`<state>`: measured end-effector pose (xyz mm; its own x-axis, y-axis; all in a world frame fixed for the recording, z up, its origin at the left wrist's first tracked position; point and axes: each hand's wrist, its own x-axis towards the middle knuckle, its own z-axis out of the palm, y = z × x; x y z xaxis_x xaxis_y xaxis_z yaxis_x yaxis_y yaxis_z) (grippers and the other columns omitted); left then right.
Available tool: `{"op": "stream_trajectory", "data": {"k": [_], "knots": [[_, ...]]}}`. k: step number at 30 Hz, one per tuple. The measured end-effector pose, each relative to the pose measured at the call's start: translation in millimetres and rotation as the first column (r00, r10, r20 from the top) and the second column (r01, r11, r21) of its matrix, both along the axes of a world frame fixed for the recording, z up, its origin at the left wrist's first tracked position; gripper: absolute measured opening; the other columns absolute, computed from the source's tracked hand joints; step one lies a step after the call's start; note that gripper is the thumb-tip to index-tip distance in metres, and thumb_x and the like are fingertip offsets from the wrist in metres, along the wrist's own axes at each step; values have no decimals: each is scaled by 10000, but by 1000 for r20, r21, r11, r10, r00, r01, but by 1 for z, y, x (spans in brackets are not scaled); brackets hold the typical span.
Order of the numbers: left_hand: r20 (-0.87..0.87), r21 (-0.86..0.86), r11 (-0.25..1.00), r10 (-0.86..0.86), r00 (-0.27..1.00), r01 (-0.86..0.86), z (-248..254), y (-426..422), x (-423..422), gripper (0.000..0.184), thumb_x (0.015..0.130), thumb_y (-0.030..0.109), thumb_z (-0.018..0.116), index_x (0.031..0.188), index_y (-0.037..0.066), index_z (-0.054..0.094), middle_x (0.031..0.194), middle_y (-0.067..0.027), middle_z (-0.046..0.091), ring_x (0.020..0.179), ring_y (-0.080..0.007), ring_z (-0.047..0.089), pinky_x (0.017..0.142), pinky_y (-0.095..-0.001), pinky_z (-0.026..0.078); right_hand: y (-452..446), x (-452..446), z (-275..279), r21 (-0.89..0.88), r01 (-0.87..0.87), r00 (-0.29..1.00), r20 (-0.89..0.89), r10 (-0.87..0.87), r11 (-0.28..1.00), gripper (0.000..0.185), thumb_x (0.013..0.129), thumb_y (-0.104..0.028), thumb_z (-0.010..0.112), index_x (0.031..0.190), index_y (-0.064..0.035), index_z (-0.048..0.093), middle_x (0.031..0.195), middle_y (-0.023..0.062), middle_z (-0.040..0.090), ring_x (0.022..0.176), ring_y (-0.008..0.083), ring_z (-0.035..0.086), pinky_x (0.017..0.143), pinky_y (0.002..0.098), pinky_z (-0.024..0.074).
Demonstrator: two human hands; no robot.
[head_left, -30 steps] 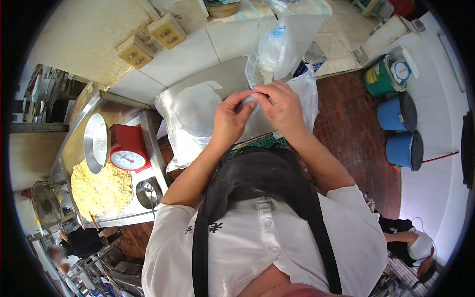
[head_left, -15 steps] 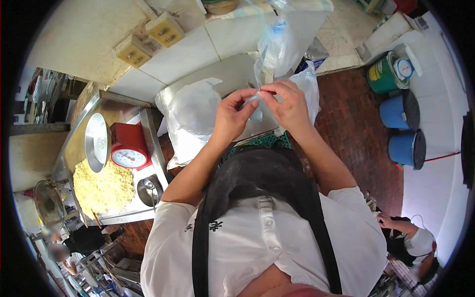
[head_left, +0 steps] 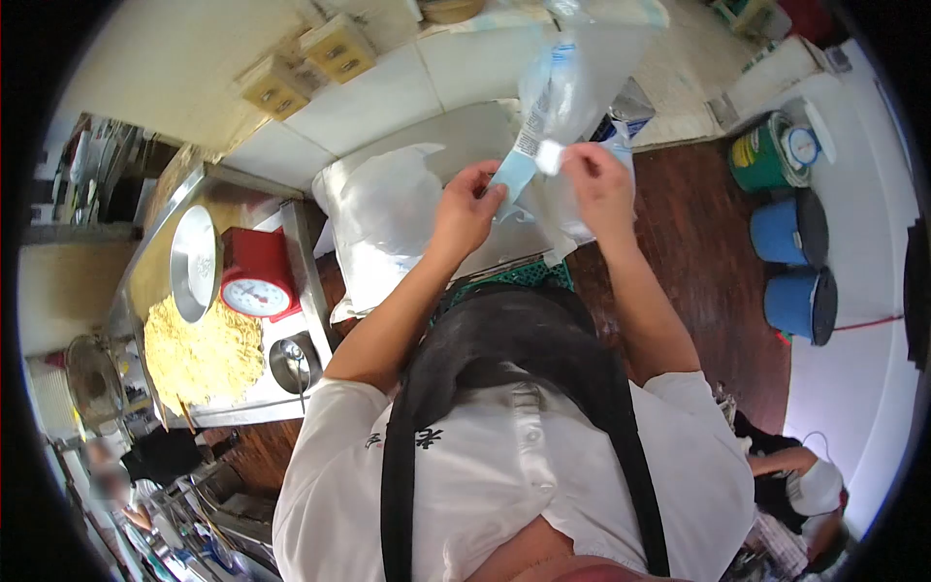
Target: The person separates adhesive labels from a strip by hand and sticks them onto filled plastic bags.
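Note:
My left hand pinches a light blue plastic strip between thumb and fingers. Dark printing runs along the strip's upper part, which reaches up toward a clear plastic bag with blue print. A small crumpled white scrap is at the fingertips of my right hand, whose fingers are curled and slightly blurred. Below my hands, a large white sack lies with a translucent plastic bag on it. More clear plastic hangs beside my right hand.
To the left, a metal-edged table bears a red dial scale with a metal pan, a heap of yellow noodles and a steel bowl. Blue buckets stand at right. Other people work behind.
My hands were together at the fingertips and are now apart, the right one shifted rightward. The light blue strip now shows stretched upward, and the white scrap has come into sight.

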<state>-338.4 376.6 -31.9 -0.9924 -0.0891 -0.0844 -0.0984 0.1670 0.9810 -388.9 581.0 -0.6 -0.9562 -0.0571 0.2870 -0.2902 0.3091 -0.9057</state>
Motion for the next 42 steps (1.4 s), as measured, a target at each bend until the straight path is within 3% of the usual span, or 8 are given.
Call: {"op": "stream_trajectory", "data": {"k": [3, 7, 11, 13, 27, 33, 36, 42], "knots": [[120, -179, 984, 24, 992, -2, -34, -2, -5, 474, 903, 112, 711, 1331, -8, 547, 982, -142, 678, 882, -261, 651, 816, -350, 514, 12, -7, -3, -87, 196, 981, 24, -195, 977, 183, 935, -181, 685, 982, -6, 709, 778, 58, 669, 696, 106, 583, 654, 280, 478], [-456, -489, 846, -39, 889, -213, 71, 1, 41, 472, 867, 159, 751, 1308, 93, 595, 1216, -199, 614, 1134, -380, 572, 927, -456, 481, 7, 9, 4, -54, 181, 977, -102, -186, 982, 122, 926, -126, 691, 969, -12, 699, 794, 57, 659, 687, 125, 577, 657, 283, 482], [-502, -808, 451, -189, 844, -379, 99, -99, 32, 212, 920, 179, 687, 1092, 57, 707, 1129, -150, 658, 1117, -372, 579, 922, -424, 472, -26, 24, -7, -19, 1, 975, -222, -5, 1000, 67, 906, -74, 698, 942, -19, 687, 779, 72, 636, 669, 161, 576, 655, 293, 487], [-306, -627, 756, -15, 952, -190, 75, -132, 32, 197, 978, 175, 606, 1067, 26, 699, 1014, -157, 671, 1033, -360, 599, 905, -413, 461, -52, 31, -17, -36, -109, 961, -259, 96, 993, 88, 853, -42, 727, 929, -43, 684, 788, 71, 623, 708, 205, 596, 677, 328, 498], [-341, -601, 718, 169, 925, -353, 53, -145, 19, 408, 1058, 283, 416, 966, -35, 653, 912, -234, 625, 894, -434, 538, 852, -478, 428, -139, 50, -75, 428, -370, 550, -614, 566, 825, 441, 795, -11, 668, 1234, -52, 642, 1194, 123, 548, 1068, 287, 569, 932, 406, 478], [-353, -636, 687, 146, 924, -352, 49, -133, 20, 389, 1058, 273, 418, 967, -30, 644, 913, -231, 613, 894, -433, 529, 846, -480, 422, -170, 48, -32, 198, -463, 709, -503, 495, 864, 681, 760, 45, 586, 1418, 71, 411, 1427, 253, 460, 1313, 423, 467, 1078, 526, 398], [-351, -625, 702, 138, 926, -341, 52, -130, 24, 377, 1055, 264, 423, 954, -30, 636, 911, -231, 609, 882, -433, 523, 835, -483, 416, -186, 24, -97, 145, -576, 810, -28, 585, 805, 708, 767, 60, 550, 1446, 106, 356, 1524, 296, 357, 1404, 463, 371, 1140, 573, 328], [-385, -605, 692, 178, 906, -393, 49, -119, 23, 355, 1053, 246, 426, 967, -37, 622, 925, -227, 604, 881, -428, 522, 840, -480, 417, -170, 50, -28, 296, -459, 742, -391, 545, 838, 680, 824, 26, 491, 1479, 97, 322, 1568, 307, 285, 1471, 453, 277, 1200, 553, 244]]}}
